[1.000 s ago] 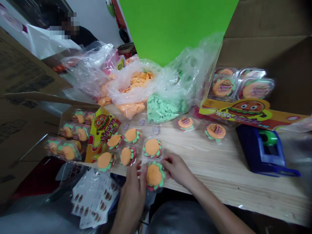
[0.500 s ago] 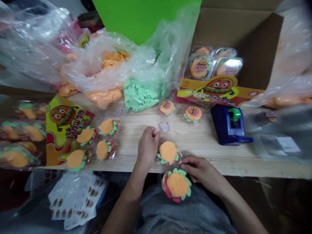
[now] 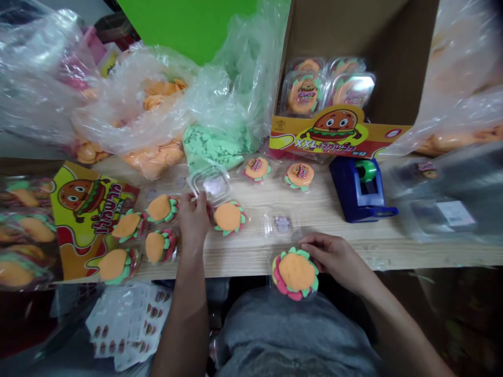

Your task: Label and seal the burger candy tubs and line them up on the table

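In the head view, our right grip (image 3: 332, 256) is pinching an open pack (image 3: 275, 224), its burger (image 3: 296, 272) lying just off the desk's (image 3: 239, 256) edge; our left grip (image 3: 195, 217) is pinching a lid (image 3: 214, 184). Closed packs (image 3: 304, 94) are sitting in the box (image 3: 375, 139); other burgers (image 3: 159, 209) are lying uncovered.

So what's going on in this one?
A person's left hand touches an open clear plastic container holding an orange-topped, burger-shaped piece. The right hand touches a second open container with an orange, green and red burger-shaped piece, at the near edge of the pale wooden table.
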{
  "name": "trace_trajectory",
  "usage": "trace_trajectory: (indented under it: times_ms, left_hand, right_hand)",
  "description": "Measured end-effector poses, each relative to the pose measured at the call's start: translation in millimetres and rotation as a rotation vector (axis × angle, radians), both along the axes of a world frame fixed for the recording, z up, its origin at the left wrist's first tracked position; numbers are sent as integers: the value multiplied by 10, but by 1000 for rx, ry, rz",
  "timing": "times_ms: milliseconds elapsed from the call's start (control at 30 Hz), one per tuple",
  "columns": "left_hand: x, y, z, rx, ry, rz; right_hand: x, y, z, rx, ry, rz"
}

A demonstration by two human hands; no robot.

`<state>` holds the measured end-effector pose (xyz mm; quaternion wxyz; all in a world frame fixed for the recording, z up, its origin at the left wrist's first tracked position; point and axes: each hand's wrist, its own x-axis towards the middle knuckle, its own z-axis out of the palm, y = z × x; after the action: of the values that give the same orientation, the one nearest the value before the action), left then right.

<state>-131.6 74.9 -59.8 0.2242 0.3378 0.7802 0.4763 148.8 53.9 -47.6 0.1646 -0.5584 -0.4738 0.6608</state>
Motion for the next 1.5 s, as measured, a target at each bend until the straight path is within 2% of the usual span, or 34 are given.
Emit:
trace_trajectory:
  times_ms: [67,133,200,267,333,433,533,700,867,967,1100,1200,1300,1433,1500]
  left_hand:
    - [-77,6,-13,-66,76,-19]
    - [-51,-67,38,-92,194,-16]
    - [72,-228,142,-77,330,3]
    - [270,-451,254,-38,449,-46]
    - [507,-687,326,25,557,-281]
    - [848,-959,311,-39,439,-631]
    - [1070,-1082,212,-162,255,-763]
    - [1153,-1077,128,-184,110,-775]
    - [1128,-1036,120,-159,190,-793]
    - [1127,-1030,101,-100,340,-824]
    - [1144,-1014,84,-16,532,-833]
    - [1150,-993,63,36,549,-828]
    - [1135,-982,30,46,472,-828]
    - [1094,-985,18,19,361,-826]
    - [1075,-964,28,-1,258,-803]
  right_hand:
    - [36,71,-13,54,-51,-40]
    - [70,123,-28,130,-112,-84]
    - [124,125,-42,216,-180,-125]
    - [203,61,-48,300,-238,-156]
    - [289,-62,-41,369,-278,-167]
    - [364,-289,-13,530,-303,-72]
    - [330,-481,10,696,-289,35]
    - [182,-607,11,769,-257,7]
    - [151,-614,32,801,-242,29]
    - [176,-618,18,716,-207,-26]
    - [183,-599,-29,507,-151,-205]
    - [138,-569,-17,476,-151,-191]
    - [64,-552,17,613,-203,-63]
    - [-7,-545,21,949,-417,92]
    - [-17,-534,17,1040,-506,139]
